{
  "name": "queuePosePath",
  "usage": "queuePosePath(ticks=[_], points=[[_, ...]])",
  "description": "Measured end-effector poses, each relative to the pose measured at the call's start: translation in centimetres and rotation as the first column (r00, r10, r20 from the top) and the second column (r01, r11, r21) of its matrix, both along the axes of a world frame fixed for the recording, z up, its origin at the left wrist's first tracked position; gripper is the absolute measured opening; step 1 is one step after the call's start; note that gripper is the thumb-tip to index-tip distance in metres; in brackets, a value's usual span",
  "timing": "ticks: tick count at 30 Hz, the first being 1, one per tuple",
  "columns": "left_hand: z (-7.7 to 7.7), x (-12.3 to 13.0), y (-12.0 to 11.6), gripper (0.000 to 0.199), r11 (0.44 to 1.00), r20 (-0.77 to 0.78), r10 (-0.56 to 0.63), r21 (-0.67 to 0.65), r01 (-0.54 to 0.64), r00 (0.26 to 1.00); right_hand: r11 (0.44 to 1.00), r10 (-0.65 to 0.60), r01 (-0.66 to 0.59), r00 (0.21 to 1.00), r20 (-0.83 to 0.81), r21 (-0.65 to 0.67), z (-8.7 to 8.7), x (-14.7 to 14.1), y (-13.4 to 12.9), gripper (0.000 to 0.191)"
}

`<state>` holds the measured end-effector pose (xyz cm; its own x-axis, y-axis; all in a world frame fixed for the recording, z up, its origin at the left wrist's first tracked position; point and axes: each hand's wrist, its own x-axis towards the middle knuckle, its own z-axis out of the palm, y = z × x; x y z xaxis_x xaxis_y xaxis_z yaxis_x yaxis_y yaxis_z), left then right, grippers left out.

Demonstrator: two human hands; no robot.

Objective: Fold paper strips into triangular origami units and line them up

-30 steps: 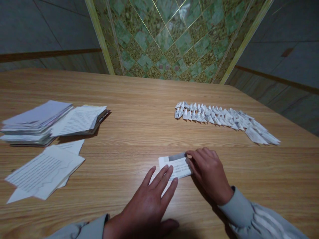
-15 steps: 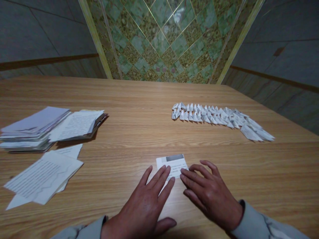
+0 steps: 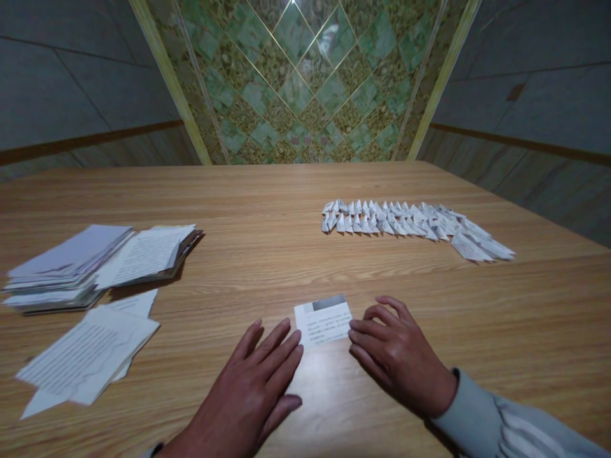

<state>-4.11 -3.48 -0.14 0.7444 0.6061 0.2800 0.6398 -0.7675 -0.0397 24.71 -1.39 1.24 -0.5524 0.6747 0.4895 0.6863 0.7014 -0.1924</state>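
A small folded piece of printed paper (image 3: 326,324) lies flat on the wooden table in front of me, with lines of text and a dark grey band along its far edge. My left hand (image 3: 252,388) is open, palm down, its fingertips beside the paper's left edge. On the other side, my right hand (image 3: 401,359) has loosely bent fingers, spread apart, with the fingertips at or just by the paper's right edge. Neither hand grips anything.
Further back on the right, several folded paper pieces (image 3: 391,219) stand in two rows. Stacked papers (image 3: 71,261) and a sheaf of printed sheets (image 3: 147,254) lie at the left. Nearer are loose lined sheets (image 3: 90,350). A tiled wall (image 3: 305,83) rises behind the table (image 3: 248,248).
My left hand has slid left off the paper, uncovering its printed text. My right hand's fingers are slightly more bent at the paper's right edge. The whole view has shifted a little.
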Motion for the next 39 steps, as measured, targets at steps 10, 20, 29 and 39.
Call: queuePosePath(ticks=[10,20,29,39], points=[[1.4,5.0,3.7,0.008,0.994,0.035,0.026,-0.111,-0.022,0.999,1.0,-0.014,0.014,0.999,0.047,-0.005,-0.2,-0.4,0.5,0.012],[0.8,4.5,3.7,0.012,0.997,0.271,0.028,-0.081,-0.006,0.962,0.978,0.064,-0.071,0.997,0.043,0.196,-0.1,-3.4,2.5,0.022],[1.6,3.5,4.4,0.015,0.993,0.475,-0.115,0.051,0.103,0.873,0.983,0.048,-0.049,0.999,0.008,0.175,1.1,-1.3,3.6,0.02],[1.5,4.5,3.0,0.019,0.998,0.262,-0.035,0.05,0.023,0.964,0.997,-0.031,0.024,0.995,-0.096,-0.075,2.2,0.0,2.8,0.011]])
